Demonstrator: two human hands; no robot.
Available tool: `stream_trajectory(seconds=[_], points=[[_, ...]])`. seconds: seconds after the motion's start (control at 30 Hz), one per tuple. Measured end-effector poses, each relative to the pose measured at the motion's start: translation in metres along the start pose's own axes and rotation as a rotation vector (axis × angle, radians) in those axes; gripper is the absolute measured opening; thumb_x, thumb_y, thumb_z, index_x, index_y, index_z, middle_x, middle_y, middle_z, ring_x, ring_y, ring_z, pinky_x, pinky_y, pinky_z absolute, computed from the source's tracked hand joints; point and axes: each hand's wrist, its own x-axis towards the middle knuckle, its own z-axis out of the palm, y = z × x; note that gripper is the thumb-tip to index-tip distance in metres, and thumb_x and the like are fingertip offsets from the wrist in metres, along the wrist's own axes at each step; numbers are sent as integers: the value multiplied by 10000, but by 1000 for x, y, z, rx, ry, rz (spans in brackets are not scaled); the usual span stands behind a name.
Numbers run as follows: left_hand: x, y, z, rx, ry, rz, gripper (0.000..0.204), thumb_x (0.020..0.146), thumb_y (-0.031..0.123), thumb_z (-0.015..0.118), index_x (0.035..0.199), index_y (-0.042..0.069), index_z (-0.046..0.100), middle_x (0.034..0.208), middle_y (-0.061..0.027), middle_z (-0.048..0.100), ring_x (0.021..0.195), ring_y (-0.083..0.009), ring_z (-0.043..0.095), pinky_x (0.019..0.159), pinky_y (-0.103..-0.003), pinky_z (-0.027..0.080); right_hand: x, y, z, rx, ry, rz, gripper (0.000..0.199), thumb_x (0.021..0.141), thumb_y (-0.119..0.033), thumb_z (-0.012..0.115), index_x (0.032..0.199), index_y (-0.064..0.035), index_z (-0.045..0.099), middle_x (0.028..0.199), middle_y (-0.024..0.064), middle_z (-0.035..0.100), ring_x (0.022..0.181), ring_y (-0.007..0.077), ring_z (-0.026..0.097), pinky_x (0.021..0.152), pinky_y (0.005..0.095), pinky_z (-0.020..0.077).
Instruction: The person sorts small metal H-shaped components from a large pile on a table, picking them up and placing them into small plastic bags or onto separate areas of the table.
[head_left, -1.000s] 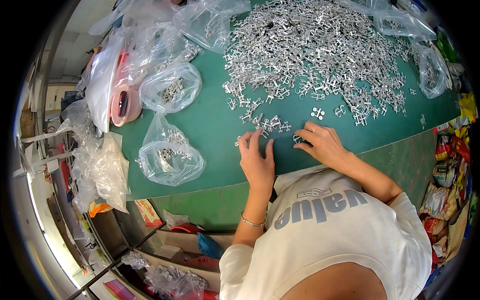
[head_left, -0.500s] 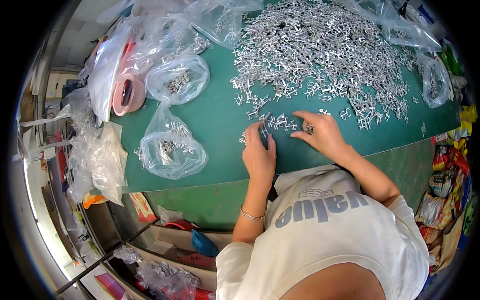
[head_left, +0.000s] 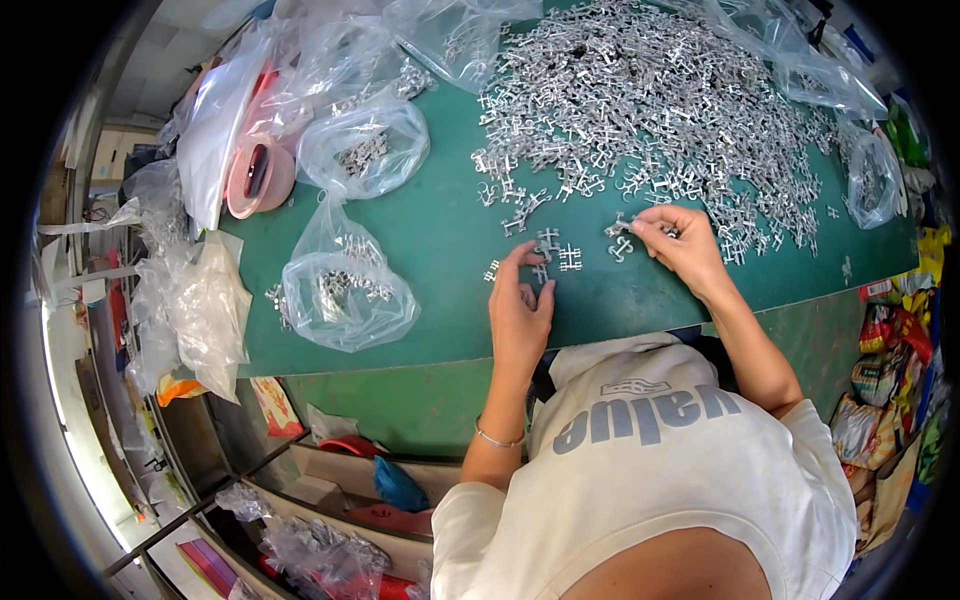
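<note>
My left hand (head_left: 520, 305) rests at the table's near side, fingers curled. A small silver metal clip-like piece (head_left: 541, 272) sits between its fingertip and thumb. Just beyond lies another such piece (head_left: 548, 239), and a comb-shaped one (head_left: 570, 258) is to the right. A few more (head_left: 491, 270) lie left of the fingers. Farther right, my right hand (head_left: 688, 250) pinches a silver metal piece (head_left: 622, 222) between thumb and forefinger. More metal shows within its curled fingers, partly hidden. Another hooked piece (head_left: 620, 248) lies below that pinch.
A large heap of silver pieces (head_left: 650, 100) covers the far side of the green table (head_left: 450, 260). Clear plastic bags (head_left: 350, 300) with pieces stand left, near a pink tub (head_left: 262, 180) holding a dark object. Another bag (head_left: 870, 180) is far right. Shelves (head_left: 330, 480) sit below.
My right hand has moved right and slightly away from me, and now pinches a piece at its fingertips. Fewer pieces lie between my hands. The left hand has barely moved.
</note>
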Motion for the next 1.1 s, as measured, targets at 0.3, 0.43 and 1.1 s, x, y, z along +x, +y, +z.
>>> stream_trajectory(seconds=[0.3, 0.43, 1.1], points=[[-7, 0, -7, -61, -79, -40, 530, 697, -146, 583, 1173, 63, 480, 949, -36, 469, 520, -72, 337, 479, -207, 333, -3, -9, 5, -158, -1, -325, 135, 771, -74, 662, 877, 9, 651, 595, 4, 565, 547, 41, 509, 466, 197, 373], [-8, 6, -12, 83, -66, -80, 508, 711, -75, 617, 1175, 79, 480, 1005, -73, 486, 539, -123, 434, 500, -258, 393, -5, -3, 8, 123, -142, 136, 144, 775, -46, 653, 909, 7, 640, 616, 5, 562, 518, 60, 494, 423, 224, 367], [-13, -4, -3, 22, 96, -84, 210, 721, -63, 629, 903, 9, 554, 778, -18, 517, 497, -70, 359, 462, -219, 316, 15, -8, 14, -807, 133, -555, 158, 716, -112, 689, 859, -55, 655, 782, 62, 551, 597, 222, 562, 528, 327, 435]])
